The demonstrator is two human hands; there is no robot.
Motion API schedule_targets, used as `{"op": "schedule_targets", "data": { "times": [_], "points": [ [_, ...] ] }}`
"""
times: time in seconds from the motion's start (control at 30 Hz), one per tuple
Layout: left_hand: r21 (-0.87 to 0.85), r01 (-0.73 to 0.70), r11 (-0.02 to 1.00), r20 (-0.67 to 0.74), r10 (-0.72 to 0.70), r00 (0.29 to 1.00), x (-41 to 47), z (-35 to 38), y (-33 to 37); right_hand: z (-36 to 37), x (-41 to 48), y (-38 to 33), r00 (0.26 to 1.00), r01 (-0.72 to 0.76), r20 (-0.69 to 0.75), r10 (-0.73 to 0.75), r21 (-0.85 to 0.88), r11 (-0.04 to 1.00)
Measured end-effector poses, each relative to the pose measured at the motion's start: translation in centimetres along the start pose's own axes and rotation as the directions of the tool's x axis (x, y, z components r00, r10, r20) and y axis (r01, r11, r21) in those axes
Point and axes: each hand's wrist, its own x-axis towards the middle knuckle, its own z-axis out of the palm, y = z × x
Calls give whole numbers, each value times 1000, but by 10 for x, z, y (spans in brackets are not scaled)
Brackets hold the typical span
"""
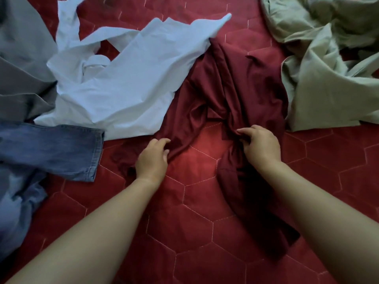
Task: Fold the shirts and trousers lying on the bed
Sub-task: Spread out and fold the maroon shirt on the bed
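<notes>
Pinching bunched folds of the maroon garment (pixel 235 83), the left hand (pixel 152 158) has its grip clenched on the cloth's left portion and the right hand (pixel 260 145) grasps the right portion. The garment lies rumpled mid-bed on the red quilted bedspread (pixel 194 232). A pale blue shirt (pixel 123 83) overlaps its upper left edge, blue jeans (pixel 51 148) lie further left, grey cloth (pixel 22 58) sits at far left, and a beige garment (pixel 332 68) lies to the right.

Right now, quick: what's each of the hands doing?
Left hand: closed, pinching a fold of the maroon garment.
Right hand: closed, gripping the same maroon garment on its other side.
</notes>
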Motion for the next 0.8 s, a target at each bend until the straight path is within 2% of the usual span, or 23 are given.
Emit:
{"op": "schedule_targets", "data": {
  "times": [0.17, 0.3, 0.37, 0.4, 0.5, 0.57, 0.7, 0.8],
  "points": [
    [-79, 22, 997, 19, -20, 1000, -43, 1, 3, -8, -76, -5, 994, 48, 91, -57, 91, 995],
    [-58, 36, 998, 131, -28, 991, -115, -3, -6, -19, -179, 4, 968, -11, 251, -15, 99, 995],
    [-33, 54, 998, 201, -46, 978, -149, -7, -13, -31, -208, 10, 933, -51, 360, 21, 75, 996],
    [-28, 57, 998, 220, -50, 974, -162, -9, -16, -36, -212, 12, 930, -43, 367, 16, 65, 997],
    [-34, 53, 998, 197, -45, 979, -170, -14, -15, -45, -184, 1, 981, -18, 194, 5, 68, 998],
    [-56, 36, 998, 118, -29, 993, -152, -15, -3, -42, -145, -17, 992, -74, 109, 57, 156, 985],
    [-94, -7, 996, -25, 4, 1000, -93, -7, 37, -27, -88, -28, 968, -231, 147, 204, 201, 952],
    [-43, -21, 999, -24, 20, 1000, -52, 4, 66, -37, -90, 0, 961, -275, 22, 277, 226, 934]
  ]
}}
